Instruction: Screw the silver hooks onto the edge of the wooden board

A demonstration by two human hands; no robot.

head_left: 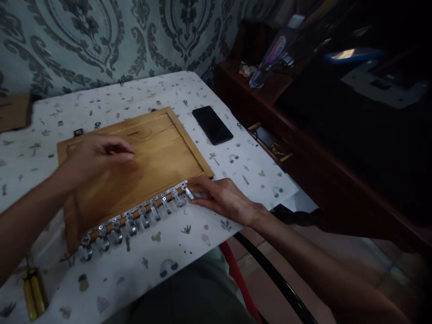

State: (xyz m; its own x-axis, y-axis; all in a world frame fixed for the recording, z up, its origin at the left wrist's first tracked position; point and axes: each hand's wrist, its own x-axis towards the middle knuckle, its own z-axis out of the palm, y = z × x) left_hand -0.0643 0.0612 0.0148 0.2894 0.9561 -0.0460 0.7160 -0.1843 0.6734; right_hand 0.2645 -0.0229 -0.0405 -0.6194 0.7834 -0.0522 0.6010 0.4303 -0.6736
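A wooden board (158, 157) with a raised frame lies flat on the patterned tablecloth (216, 225). Along its near edge runs a row of several metal hooks (135, 218). My left hand (94, 155) rests palm down on the board's upper left part, fingers stretched out and together, holding nothing. My right hand (222, 198) lies on the cloth at the board's near right corner, its fingertips touching the last hook of the row, fingers extended flat.
A black phone (212, 124) lies face up on the cloth beyond the board's right corner. A yellow-handled tool (33, 294) sits at the near left. A dark wooden cabinet (303, 135) with clutter stands to the right. Small dark fittings (78, 132) lie behind the board.
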